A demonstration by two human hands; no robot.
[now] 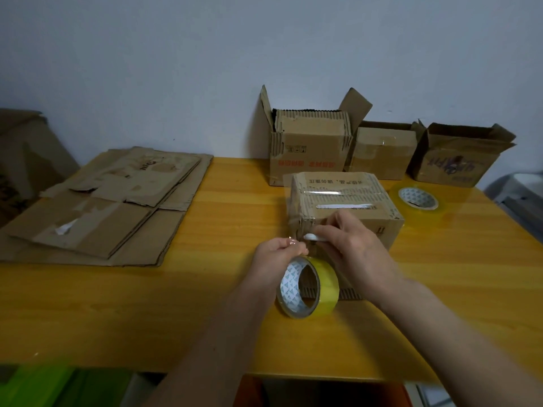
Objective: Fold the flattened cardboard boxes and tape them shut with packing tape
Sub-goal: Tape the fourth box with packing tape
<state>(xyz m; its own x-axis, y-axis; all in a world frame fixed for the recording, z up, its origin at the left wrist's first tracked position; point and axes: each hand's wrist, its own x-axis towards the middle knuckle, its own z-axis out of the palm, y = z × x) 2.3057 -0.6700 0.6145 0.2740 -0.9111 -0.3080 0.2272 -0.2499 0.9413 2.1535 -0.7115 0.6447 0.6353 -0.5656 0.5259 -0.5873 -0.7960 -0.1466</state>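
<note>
A closed cardboard box [352,201] with tape strips on its top stands in the middle of the yellow table [205,304]. In front of it stands a yellow packing tape roll [326,286] on its edge. My left hand [273,254] grips the top of this roll, where its tape leads up to the box's front left corner. My right hand [355,248] pinches a small white tool [314,237] against that corner. What kind of tool it is cannot be told.
A stack of flattened cardboard boxes [111,201] lies at the table's left. Three folded boxes stand along the wall: one [308,148] with open flaps, a taped one [382,151] and another open one [458,157]. A second tape roll [418,199] lies flat at the right.
</note>
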